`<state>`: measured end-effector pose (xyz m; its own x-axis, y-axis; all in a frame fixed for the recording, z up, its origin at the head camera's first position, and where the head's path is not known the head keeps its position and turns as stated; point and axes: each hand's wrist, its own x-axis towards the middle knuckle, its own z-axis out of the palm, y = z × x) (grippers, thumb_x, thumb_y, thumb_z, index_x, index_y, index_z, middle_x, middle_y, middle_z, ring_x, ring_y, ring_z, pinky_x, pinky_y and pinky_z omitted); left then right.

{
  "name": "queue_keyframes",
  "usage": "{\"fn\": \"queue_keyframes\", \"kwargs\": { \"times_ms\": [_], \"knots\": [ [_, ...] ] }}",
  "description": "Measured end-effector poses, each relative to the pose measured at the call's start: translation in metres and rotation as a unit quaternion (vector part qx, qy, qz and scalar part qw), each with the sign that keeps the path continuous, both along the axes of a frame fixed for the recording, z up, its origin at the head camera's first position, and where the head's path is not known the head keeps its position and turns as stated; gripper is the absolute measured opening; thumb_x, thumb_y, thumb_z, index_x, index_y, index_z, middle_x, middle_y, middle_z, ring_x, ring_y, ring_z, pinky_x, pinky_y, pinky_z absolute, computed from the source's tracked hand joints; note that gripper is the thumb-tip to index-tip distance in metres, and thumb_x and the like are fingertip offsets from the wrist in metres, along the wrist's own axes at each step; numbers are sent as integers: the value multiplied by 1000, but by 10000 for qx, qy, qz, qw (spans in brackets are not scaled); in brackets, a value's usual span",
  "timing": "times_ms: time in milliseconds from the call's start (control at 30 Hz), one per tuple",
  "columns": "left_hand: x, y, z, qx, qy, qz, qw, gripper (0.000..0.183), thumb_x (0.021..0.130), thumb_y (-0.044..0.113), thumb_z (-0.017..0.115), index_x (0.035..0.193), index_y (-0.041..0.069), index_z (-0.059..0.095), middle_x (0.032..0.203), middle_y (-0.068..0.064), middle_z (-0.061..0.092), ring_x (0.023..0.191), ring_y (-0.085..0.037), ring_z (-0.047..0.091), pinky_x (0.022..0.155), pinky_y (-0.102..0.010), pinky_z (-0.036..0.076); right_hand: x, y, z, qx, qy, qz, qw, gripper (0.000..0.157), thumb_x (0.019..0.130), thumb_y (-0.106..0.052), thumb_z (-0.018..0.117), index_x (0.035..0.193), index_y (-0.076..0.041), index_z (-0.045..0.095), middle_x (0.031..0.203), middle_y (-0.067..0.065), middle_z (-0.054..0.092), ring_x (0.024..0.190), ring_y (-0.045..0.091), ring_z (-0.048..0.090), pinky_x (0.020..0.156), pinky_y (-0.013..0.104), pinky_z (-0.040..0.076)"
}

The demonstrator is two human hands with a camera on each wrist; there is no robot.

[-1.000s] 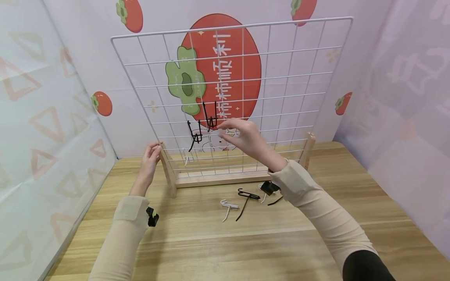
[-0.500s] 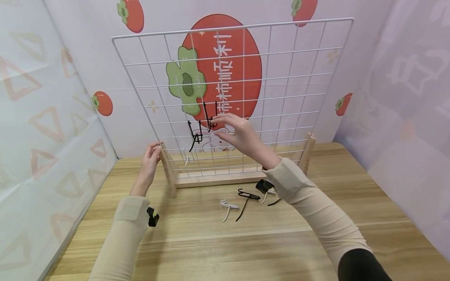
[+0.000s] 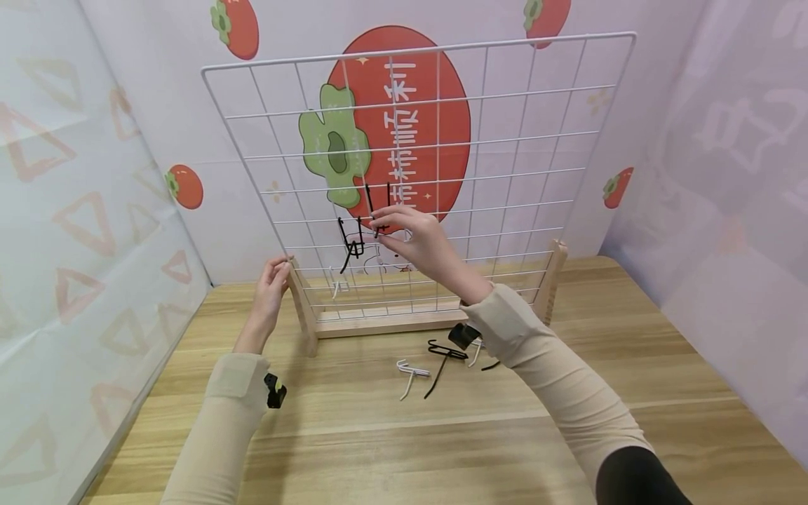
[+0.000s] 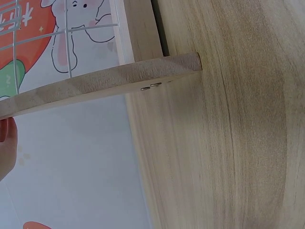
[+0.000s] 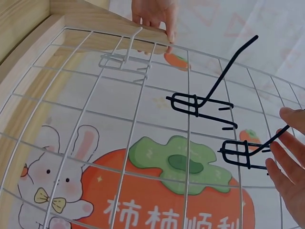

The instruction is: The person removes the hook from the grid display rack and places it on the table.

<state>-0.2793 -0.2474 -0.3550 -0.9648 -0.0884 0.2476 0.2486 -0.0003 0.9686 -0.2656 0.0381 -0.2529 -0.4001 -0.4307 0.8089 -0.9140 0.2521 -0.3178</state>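
My right hand [image 3: 424, 244] is at the upper black wire hook [image 5: 247, 153] on the white wire grid [image 3: 505, 43]. In the right wrist view, thumb and fingers lie on either side of the hook's long prong, pinching it near its end. A second black hook [image 3: 355, 247] hangs lower and to the left, and a white hook [image 3: 339, 286] hangs lower still. At the left end, my left hand [image 3: 269, 286] grips the top of the wooden upright [image 3: 303, 312]; the left wrist view catches only its fingers, at the edge.
On the wooden table [image 3: 391, 449] before the stand lie a loose white hook [image 3: 413, 369] and a black hook [image 3: 447, 352]. More hooks lie partly hidden beneath the right forearm. A second wooden upright [image 3: 550, 280] holds the grid's right end. A printed backdrop [image 3: 517, 161] stands behind.
My right hand has moved left from beside the upper black hook and has closed its thumb and fingers about the prong. The left hand stays on the upright.
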Motion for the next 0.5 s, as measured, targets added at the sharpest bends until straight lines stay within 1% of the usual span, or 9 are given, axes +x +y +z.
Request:
{"fn": "queue_keyframes", "kwargs": {
  "times_ms": [100,133,267,433,500],
  "knots": [
    [2,2,3,3,-6,-10,10000,12,96,16,37,106,18,43,101,3,43,96,-6,41,99,-37,24,-1,0,1,-60,13,38,10000,21,75,4,65,96,1,64,98,13,63,88,20,59,75,24,47],
    [2,2,3,4,2,-9,10000,12,96,16,37,105,18,44,101,4,44,96,-6,41,99,-37,24,-2,-1,1,-81,12,24,10000,21,75,4,65,96,1,65,97,13,64,88,20,59,75,23,47],
    [8,6,9,6,-4,11,10000,12,96,14,35,104,17,43,100,5,44,96,-6,41,99,-37,24,-5,-1,0,-150,33,-60,9999,17,76,4,65,92,1,65,94,12,65,88,19,59,75,25,47],
    [2,1,2,35,-13,20,10000,12,96,14,36,103,20,44,98,7,46,95,-5,42,98,-35,25,-6,-3,0,-229,125,-102,9996,14,75,5,65,88,2,65,90,12,65,88,20,59,75,27,47],
    [-1,-1,-1,59,-4,46,10000,12,96,16,37,103,22,45,98,8,46,95,-5,43,98,-35,25,-6,-4,1,-282,185,-99,9994,13,75,6,65,87,3,64,89,12,65,87,20,59,76,26,47]
  ]
}}
